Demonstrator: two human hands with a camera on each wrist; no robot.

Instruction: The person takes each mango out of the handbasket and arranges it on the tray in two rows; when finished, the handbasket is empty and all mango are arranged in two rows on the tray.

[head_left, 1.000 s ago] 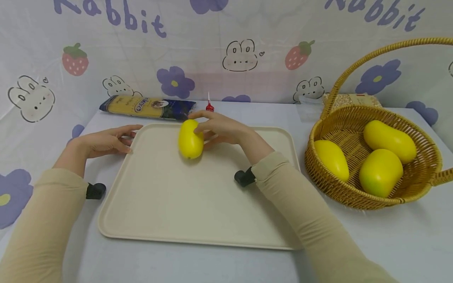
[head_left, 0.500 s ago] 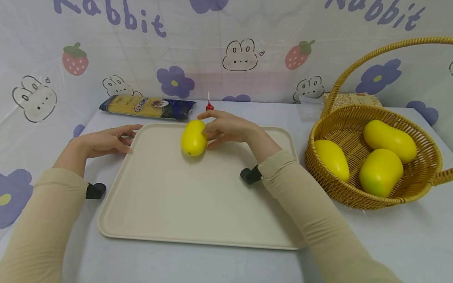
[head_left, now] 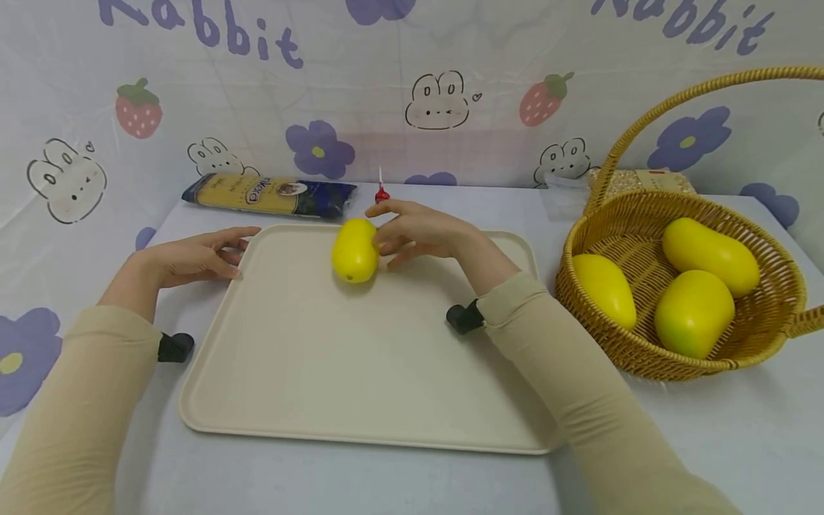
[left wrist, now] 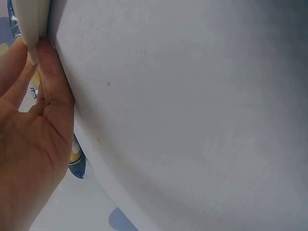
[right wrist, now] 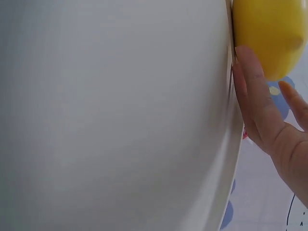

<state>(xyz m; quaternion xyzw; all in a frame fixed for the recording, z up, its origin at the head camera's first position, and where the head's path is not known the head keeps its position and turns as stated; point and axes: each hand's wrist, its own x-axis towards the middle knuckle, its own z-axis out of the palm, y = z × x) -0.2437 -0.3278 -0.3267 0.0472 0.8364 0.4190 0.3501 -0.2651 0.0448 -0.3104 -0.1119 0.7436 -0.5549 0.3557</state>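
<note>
Long beige sleeves [head_left: 595,379] with wide cuffs [head_left: 515,299], black round-ended wrist fittings [head_left: 175,347]

Yellow fruit [right wrist: 269,36] cropped in right-wrist view, basket handle [head_left: 727,82] cut off

Left hand [head_left: 195,260] pinched; right hand [head_left: 425,230] spread

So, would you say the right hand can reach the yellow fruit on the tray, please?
Likely yes: the right hand is right beside the yellow fruit, with nothing visible between them.
</note>
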